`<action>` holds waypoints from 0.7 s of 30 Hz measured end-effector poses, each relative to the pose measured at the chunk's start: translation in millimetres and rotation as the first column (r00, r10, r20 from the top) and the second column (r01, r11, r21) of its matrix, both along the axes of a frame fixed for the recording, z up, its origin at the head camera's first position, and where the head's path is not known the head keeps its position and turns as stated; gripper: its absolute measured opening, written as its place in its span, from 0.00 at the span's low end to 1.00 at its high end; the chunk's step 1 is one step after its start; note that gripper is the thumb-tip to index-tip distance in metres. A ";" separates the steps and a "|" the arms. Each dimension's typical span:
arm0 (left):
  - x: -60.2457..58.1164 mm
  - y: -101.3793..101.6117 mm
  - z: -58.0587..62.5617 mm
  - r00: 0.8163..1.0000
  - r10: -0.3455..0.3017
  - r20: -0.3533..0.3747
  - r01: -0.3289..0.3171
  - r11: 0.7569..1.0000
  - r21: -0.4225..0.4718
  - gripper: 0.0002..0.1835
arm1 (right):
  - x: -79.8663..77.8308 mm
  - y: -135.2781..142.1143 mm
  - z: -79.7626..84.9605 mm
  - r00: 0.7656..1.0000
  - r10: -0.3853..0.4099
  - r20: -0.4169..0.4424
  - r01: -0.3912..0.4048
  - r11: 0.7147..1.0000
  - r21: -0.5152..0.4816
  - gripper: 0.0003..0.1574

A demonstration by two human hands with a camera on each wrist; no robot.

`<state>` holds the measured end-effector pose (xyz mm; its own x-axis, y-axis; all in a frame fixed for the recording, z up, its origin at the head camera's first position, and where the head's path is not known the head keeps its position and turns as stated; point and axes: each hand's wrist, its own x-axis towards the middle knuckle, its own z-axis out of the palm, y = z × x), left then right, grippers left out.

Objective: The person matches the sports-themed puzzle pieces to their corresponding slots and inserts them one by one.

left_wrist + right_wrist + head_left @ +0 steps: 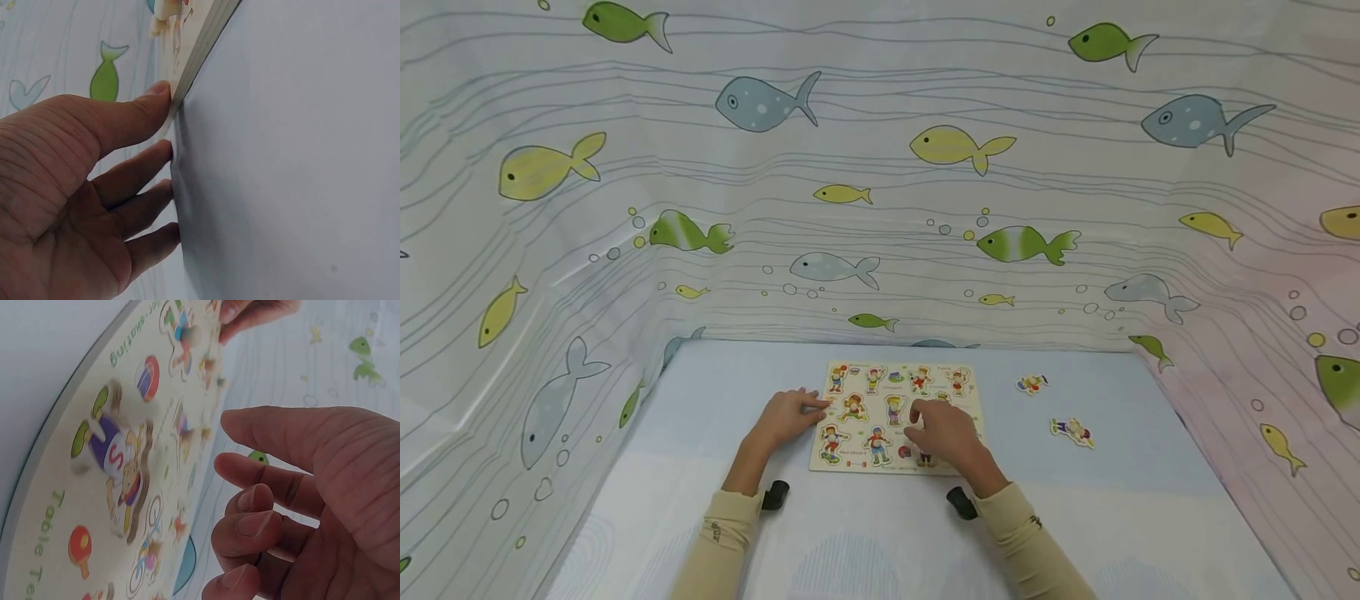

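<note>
A wooden knob puzzle board (816,460) with printed sports figures lies flat on the table. My left hand (788,417) is at its left edge. In the left wrist view the left thumb (153,103) touches the board's edge, and the fingers reach down beside it, extended. Over the board's right half hovers my right hand (946,429), its fingers loosely bent and nothing between thumb and forefinger. Beneath it in the right wrist view is a figure piece (112,453) in purple with an S. The right hand hides part of the board in the head view.
Two loose figure pieces rest on the table to the right of the board, one farther back (1032,383) and one nearer (1072,432). A fish-patterned sheet (895,275) forms walls behind and on both sides. Black wrist-worn devices (776,495) show by both cuffs.
</note>
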<state>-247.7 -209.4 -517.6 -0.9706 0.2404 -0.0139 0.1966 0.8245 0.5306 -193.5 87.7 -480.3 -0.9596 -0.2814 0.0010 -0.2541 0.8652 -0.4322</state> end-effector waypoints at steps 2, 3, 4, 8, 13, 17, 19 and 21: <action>-0.1 0.0 -0.4 1.000 -0.001 -0.001 0.001 1.000 0.000 0.14 | -0.1 4.9 -0.2 1.000 -0.009 0.005 0.009 1.000 -0.006 0.09; -0.1 -0.1 -0.6 1.000 0.000 -0.001 0.000 1.000 -0.002 0.14 | -0.1 7.2 -0.2 1.000 -0.012 0.005 0.013 1.000 -0.012 0.09; -0.1 0.0 -0.6 1.000 0.000 0.000 0.000 1.000 -0.002 0.14 | 0.0 9.6 -0.5 1.000 -0.017 0.004 0.017 1.000 -0.017 0.09; 0.0 0.5 0.1 1.000 0.005 0.001 -0.005 1.000 -0.003 0.14 | 0.0 17.4 -0.1 0.999 -0.032 0.002 0.032 0.999 -0.026 0.08; 0.5 0.7 0.8 1.000 0.009 0.007 -0.009 1.000 -0.007 0.14 | -1.6 27.7 -3.2 0.999 -0.043 -0.005 0.043 0.998 -0.034 0.08; 0.6 0.6 0.6 1.000 0.013 0.014 -0.013 1.000 -0.007 0.14 | -2.4 36.1 -4.3 0.998 -0.057 0.002 0.057 0.998 -0.036 0.08; 0.6 0.6 0.6 1.000 0.013 0.014 -0.013 1.000 -0.005 0.14 | -3.1 40.4 -5.4 0.998 -0.068 0.007 0.068 0.997 -0.037 0.07; 0.7 0.8 0.9 1.000 0.012 0.012 -0.012 1.000 -0.003 0.14 | -3.5 44.9 -6.6 0.997 -0.081 0.012 0.081 0.996 -0.038 0.06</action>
<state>-246.9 -208.6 -516.7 -0.9732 0.2285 -0.0260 0.1803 0.8285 0.5302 -197.0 132.6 -487.0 -0.9792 -0.2029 -0.0002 -0.1793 0.8656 -0.4676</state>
